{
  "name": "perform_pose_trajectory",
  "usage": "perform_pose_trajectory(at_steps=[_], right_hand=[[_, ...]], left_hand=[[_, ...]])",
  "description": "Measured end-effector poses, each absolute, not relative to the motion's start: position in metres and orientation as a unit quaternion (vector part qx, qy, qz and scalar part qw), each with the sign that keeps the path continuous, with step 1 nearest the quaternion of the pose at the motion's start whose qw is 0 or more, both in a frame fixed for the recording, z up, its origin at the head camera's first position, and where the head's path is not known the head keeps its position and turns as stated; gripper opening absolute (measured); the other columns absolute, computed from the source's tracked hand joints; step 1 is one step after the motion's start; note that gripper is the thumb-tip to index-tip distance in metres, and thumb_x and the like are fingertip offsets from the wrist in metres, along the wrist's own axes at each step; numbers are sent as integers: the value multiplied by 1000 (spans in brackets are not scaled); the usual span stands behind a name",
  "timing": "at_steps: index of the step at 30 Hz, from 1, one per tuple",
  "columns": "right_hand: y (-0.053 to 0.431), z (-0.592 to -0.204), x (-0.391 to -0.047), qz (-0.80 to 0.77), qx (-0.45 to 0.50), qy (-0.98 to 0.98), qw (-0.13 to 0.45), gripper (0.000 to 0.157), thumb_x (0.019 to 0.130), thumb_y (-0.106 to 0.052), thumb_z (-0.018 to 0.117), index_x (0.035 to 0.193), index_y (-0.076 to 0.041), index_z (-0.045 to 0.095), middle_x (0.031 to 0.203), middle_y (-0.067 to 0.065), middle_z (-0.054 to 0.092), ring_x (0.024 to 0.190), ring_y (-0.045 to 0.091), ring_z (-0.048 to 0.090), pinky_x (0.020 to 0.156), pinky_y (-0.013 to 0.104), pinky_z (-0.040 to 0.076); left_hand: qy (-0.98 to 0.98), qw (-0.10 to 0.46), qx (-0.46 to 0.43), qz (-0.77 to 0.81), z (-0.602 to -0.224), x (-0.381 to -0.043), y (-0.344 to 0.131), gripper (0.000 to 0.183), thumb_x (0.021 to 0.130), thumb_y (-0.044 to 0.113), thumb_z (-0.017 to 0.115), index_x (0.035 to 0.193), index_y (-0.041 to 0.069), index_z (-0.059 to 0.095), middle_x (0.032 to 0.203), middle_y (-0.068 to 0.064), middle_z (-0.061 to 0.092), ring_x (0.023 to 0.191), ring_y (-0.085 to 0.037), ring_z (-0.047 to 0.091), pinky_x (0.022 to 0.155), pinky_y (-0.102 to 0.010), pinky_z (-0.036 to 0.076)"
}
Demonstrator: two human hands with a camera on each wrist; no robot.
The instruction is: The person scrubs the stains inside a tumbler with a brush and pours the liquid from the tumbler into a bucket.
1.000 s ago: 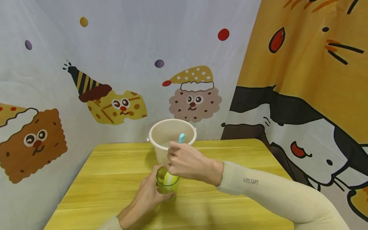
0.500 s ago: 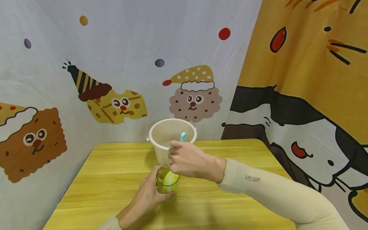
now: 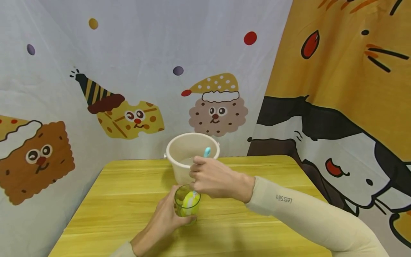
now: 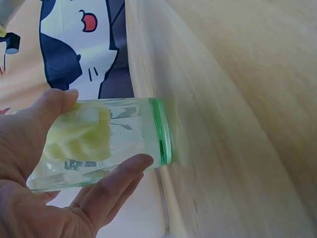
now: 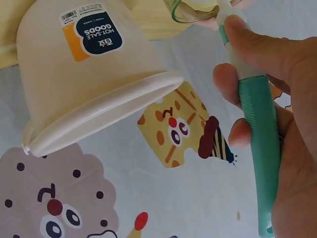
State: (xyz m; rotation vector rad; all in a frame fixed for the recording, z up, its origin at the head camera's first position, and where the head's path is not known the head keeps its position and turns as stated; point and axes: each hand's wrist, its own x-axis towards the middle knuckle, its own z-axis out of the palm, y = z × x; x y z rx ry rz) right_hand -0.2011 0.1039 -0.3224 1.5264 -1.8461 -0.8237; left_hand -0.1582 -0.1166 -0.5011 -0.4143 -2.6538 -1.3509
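A greenish clear drinking glass (image 4: 130, 130) stands near the middle of the wooden table. My left hand (image 3: 166, 211) grips it, thumb on one side and fingers on the other. Inside the glass sits the yellow-and-white sponge head (image 3: 190, 202) of a cup brush, seen through the wall in the left wrist view. Its teal-and-white handle (image 5: 257, 111) rises out of the rim and leans to the right. Curled round that handle is my right hand (image 3: 216, 178), just above the glass's rim; the handle's light blue end sticks out over the fist.
Behind the glass, at the table's back edge, stands a white bucket (image 3: 177, 167) with a label on its side. The yellow wood-grain table (image 3: 122, 203) reaches up to a cloth backdrop (image 3: 135, 43) printed with cartoon figures.
My right hand has shifted slightly right and up, tilting the brush handle further right. More of the sponge head shows in the glass. The left hand and glass stay put.
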Motion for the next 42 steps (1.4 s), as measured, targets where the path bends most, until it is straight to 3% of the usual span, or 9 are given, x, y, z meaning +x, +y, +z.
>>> perform_pose_trajectory(at_steps=[10, 27, 33, 42], right_hand=[[109, -327, -205, -278, 586, -698, 304, 11, 97, -34, 87, 90, -35, 79, 89, -15, 78, 87, 11, 68, 94, 31, 41], [112, -336, -204, -254, 582, -696, 336, 9, 97, -35, 90, 97, -34, 81, 90, -15, 80, 89, 10, 71, 96, 31, 44], [110, -341, -202, -244, 577, -692, 358, 11, 93, -27, 88, 97, -33, 80, 92, -13, 83, 90, 12, 73, 100, 32, 48], [107, -349, -200, -231, 564, -693, 384, 17, 82, -27, 88, 92, -31, 75, 81, -11, 77, 84, 14, 67, 96, 31, 46]], left_hand=[[-881, 65, -140, -448, -501, -157, -117, 99, 71, 29, 116, 151, 23, 58, 131, -2, 81, 117, -20, 79, 90, -25, 66], [-876, 60, -133, -459, -500, -159, -116, 98, 72, 27, 115, 151, 27, 58, 135, -3, 80, 119, -21, 79, 91, -23, 66], [-874, 59, -135, -462, -500, -158, -116, 98, 71, 26, 115, 151, 26, 58, 138, -5, 80, 122, -24, 80, 91, -26, 70], [-878, 62, -128, -458, -501, -159, -116, 99, 71, 26, 116, 151, 25, 59, 135, -3, 81, 120, -24, 81, 90, -23, 69]])
